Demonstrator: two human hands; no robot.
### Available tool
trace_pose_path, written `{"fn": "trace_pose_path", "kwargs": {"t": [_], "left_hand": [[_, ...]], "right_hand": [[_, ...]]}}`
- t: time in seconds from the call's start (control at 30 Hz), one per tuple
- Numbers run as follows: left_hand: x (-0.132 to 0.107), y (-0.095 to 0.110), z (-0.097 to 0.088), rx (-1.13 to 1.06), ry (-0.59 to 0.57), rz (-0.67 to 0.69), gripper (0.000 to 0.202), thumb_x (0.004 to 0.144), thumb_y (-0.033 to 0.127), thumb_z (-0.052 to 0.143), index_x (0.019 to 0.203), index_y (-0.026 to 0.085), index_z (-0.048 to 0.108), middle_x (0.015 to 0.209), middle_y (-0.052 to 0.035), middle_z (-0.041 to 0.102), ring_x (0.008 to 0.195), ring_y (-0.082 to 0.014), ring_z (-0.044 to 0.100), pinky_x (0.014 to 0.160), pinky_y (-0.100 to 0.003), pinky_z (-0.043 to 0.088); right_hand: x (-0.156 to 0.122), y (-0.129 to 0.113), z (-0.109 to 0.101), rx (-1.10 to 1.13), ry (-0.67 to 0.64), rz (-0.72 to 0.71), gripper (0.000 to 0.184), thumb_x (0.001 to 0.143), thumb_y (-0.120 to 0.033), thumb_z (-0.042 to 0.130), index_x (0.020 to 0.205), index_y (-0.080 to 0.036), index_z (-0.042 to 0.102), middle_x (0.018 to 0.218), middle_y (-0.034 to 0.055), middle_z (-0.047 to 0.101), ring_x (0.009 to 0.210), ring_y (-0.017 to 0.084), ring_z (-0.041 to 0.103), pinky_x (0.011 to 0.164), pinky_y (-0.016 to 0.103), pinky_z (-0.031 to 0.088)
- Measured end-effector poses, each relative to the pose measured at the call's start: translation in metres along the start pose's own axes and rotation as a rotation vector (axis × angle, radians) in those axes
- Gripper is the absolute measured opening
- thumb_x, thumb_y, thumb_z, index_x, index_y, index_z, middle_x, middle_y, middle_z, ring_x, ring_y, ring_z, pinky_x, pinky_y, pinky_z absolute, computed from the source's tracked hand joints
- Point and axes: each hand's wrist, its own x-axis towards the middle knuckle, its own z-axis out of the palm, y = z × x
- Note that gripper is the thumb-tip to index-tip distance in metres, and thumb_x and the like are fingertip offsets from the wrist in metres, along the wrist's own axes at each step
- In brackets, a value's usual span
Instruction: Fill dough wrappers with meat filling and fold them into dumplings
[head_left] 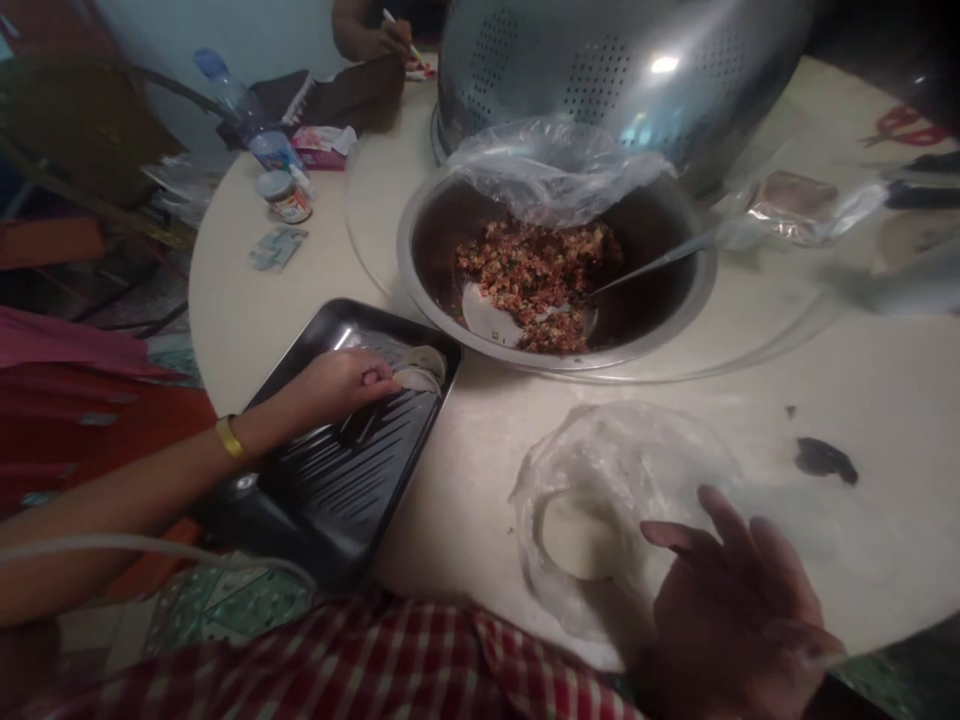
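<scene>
My left hand [349, 385], with a gold bracelet at the wrist, is over a black ridged tray [352, 500]. Its fingers are pinched on the edge of a pale folded dumpling [417, 380] at the tray's far right corner. A second dumpling [427, 358] lies against it. At the lower right my right hand [739, 600] is open, fingers spread and holding nothing. Just left of it, round dough wrappers [583, 535] rest on a clear plastic bag [622, 440]. Beyond, a steel bowl [409, 270] contains reddish minced filling [540, 275] and a long-handled utensil [660, 257].
A large perforated steel pot [622, 80] stands behind the bowl, with plastic film [555, 170] over the bowl's rim. A jar [285, 197], a bottle [240, 105] and a tissue pack [324, 147] are at left. Another person's hand [394, 40] holds a pen-like stick.
</scene>
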Motion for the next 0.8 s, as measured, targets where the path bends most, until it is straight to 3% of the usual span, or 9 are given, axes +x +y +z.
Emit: {"fn": "trace_pose_path", "kwargs": {"t": [0.1,0.27,0.37,0.47,0.67,0.8], "left_hand": [[0.0,-0.001,-0.005,0.077,0.07,0.028,0.039,0.086,0.056,0.052,0.086,0.02,0.068,0.08,-0.0049,0.069,0.073,-0.0196,0.061,0.066,-0.029,0.041],[0.005,0.009,-0.004,0.115,0.165,0.196,0.028,0.092,0.037,0.047,0.086,0.019,0.067,0.084,-0.0075,0.069,0.083,-0.0213,0.063,0.08,-0.032,0.044],[0.005,0.014,-0.003,0.134,0.184,0.235,0.029,0.093,0.032,0.044,0.08,0.018,0.066,0.079,-0.0074,0.068,0.079,-0.0203,0.061,0.078,-0.031,0.044],[0.005,0.011,-0.007,0.164,0.198,0.268,0.03,0.095,0.031,0.042,0.095,0.017,0.068,0.085,-0.007,0.068,0.081,-0.0198,0.06,0.079,-0.03,0.044],[0.02,-0.006,-0.019,0.386,0.17,0.56,0.035,0.097,0.025,0.038,0.11,0.021,0.07,0.074,-0.0062,0.061,0.07,-0.0197,0.053,0.066,-0.032,0.037],[0.031,-0.009,-0.021,0.468,0.104,0.621,0.039,0.097,0.019,0.035,0.117,0.025,0.068,0.07,-0.005,0.059,0.066,-0.0191,0.05,0.061,-0.032,0.032]], "right_hand": [[0.0,0.0,0.001,0.023,-0.005,-0.003,0.041,0.098,-0.039,0.036,0.117,-0.024,0.069,0.116,0.0045,0.072,0.11,0.023,0.065,0.059,0.038,0.061],[0.0,0.004,-0.001,0.035,-0.032,-0.032,0.039,0.096,-0.036,0.042,0.119,-0.021,0.068,0.117,0.0071,0.072,0.109,0.024,0.066,0.06,0.039,0.062],[0.0,0.004,-0.003,0.012,-0.037,-0.044,0.04,0.097,-0.035,0.039,0.12,-0.021,0.068,0.116,0.0075,0.072,0.097,0.023,0.069,0.059,0.04,0.06],[0.0,0.003,-0.003,0.003,-0.047,-0.034,0.04,0.097,-0.034,0.038,0.121,-0.021,0.067,0.117,0.0059,0.073,0.089,0.023,0.07,0.061,0.04,0.059],[-0.001,0.002,-0.002,0.017,-0.049,-0.021,0.042,0.099,-0.036,0.035,0.122,-0.022,0.067,0.118,0.0059,0.072,0.082,0.022,0.072,0.061,0.041,0.058],[0.0,0.003,-0.002,0.02,-0.078,-0.022,0.04,0.097,-0.033,0.038,0.124,-0.021,0.065,0.12,0.0055,0.071,0.086,0.021,0.072,0.062,0.04,0.059]]}}
